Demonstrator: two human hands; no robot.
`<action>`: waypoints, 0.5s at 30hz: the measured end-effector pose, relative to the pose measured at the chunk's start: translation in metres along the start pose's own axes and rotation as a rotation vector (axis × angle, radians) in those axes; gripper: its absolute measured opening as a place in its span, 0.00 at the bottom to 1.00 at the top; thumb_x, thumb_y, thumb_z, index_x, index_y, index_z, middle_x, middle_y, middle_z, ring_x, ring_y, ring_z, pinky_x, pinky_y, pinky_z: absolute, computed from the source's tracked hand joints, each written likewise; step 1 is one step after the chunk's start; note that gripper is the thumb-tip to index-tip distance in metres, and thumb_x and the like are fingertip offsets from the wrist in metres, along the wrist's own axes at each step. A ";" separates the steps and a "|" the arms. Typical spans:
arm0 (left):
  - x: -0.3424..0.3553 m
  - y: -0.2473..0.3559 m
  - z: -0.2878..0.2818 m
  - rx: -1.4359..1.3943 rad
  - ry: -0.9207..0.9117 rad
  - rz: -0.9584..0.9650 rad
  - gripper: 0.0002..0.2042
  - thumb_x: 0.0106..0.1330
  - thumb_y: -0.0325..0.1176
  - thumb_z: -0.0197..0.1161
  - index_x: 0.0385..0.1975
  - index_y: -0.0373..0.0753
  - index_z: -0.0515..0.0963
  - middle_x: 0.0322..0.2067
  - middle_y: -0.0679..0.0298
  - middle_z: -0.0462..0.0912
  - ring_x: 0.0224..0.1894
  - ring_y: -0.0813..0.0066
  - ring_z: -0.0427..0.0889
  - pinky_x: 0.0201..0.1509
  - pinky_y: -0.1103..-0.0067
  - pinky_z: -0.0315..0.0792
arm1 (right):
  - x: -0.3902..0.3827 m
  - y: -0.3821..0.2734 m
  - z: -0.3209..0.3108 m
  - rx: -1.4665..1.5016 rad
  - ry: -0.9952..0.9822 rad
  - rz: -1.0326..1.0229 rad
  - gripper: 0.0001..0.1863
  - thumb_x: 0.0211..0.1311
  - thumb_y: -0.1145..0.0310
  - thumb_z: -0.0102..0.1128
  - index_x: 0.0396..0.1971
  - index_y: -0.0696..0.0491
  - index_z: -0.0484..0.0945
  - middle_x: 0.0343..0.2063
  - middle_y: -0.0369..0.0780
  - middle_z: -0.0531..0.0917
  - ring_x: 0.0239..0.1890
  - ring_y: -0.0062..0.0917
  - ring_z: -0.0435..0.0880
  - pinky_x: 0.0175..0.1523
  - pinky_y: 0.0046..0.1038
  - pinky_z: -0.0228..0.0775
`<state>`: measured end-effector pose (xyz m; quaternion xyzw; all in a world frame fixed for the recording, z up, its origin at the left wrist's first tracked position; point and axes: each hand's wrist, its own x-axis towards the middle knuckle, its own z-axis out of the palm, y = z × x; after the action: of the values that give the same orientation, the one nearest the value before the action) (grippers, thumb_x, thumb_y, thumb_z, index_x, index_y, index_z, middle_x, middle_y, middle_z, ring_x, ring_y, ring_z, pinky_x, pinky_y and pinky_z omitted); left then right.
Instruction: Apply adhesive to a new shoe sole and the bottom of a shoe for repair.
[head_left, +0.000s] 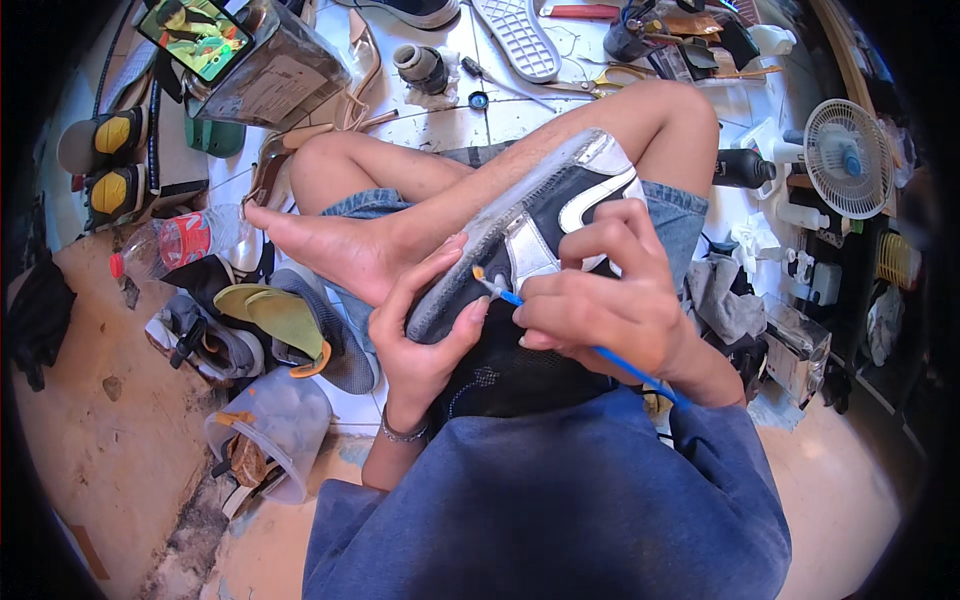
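Note:
A black and silver sneaker (532, 246) lies tilted across my lap, its grey scuffed sole edge turned up to the left. My left hand (415, 325) grips its near end, fingers along the sole and thumb on the black upper. In my right hand (610, 295) I pinch a thin paintbrush (625, 366) with a blue handle. Its orange-tinted tip is at the sneaker's black side, close to the sole edge and just above my left thumb. Part of the shoe's far side is hidden behind my right hand.
A clear bucket (300, 420), a plastic bottle (165, 243) and several shoes and slippers lie to the left. Ahead are a small jar (420, 68), a white shoe sole (517, 38) and scissors (612, 78). A phone (196, 38) leans top left; a fan (848, 158) stands right.

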<state>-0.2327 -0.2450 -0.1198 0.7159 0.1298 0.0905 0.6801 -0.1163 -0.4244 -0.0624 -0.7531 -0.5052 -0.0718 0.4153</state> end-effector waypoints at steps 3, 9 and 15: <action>-0.002 0.001 0.002 0.007 0.006 0.009 0.22 0.55 0.23 0.71 0.51 0.28 0.77 0.53 0.44 0.81 0.59 0.59 0.79 0.65 0.70 0.69 | -0.004 0.015 -0.010 -0.059 0.020 0.049 0.11 0.46 0.62 0.72 0.28 0.49 0.80 0.26 0.28 0.81 0.32 0.26 0.76 0.43 0.34 0.64; -0.002 0.001 0.003 0.043 0.000 0.025 0.22 0.54 0.23 0.71 0.51 0.28 0.78 0.53 0.46 0.82 0.60 0.59 0.79 0.66 0.69 0.69 | 0.002 0.000 -0.005 0.186 -0.023 0.054 0.10 0.49 0.66 0.73 0.28 0.50 0.80 0.27 0.31 0.82 0.33 0.27 0.77 0.41 0.32 0.64; -0.004 0.003 0.005 0.059 0.002 0.031 0.22 0.54 0.24 0.71 0.51 0.29 0.78 0.52 0.46 0.82 0.60 0.57 0.79 0.66 0.68 0.68 | -0.005 0.025 -0.013 0.015 0.048 0.176 0.08 0.51 0.68 0.72 0.30 0.50 0.82 0.27 0.31 0.81 0.31 0.28 0.77 0.38 0.32 0.62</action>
<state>-0.2353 -0.2511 -0.1165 0.7375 0.1218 0.0978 0.6570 -0.0941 -0.4403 -0.0701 -0.7896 -0.4274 -0.0490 0.4375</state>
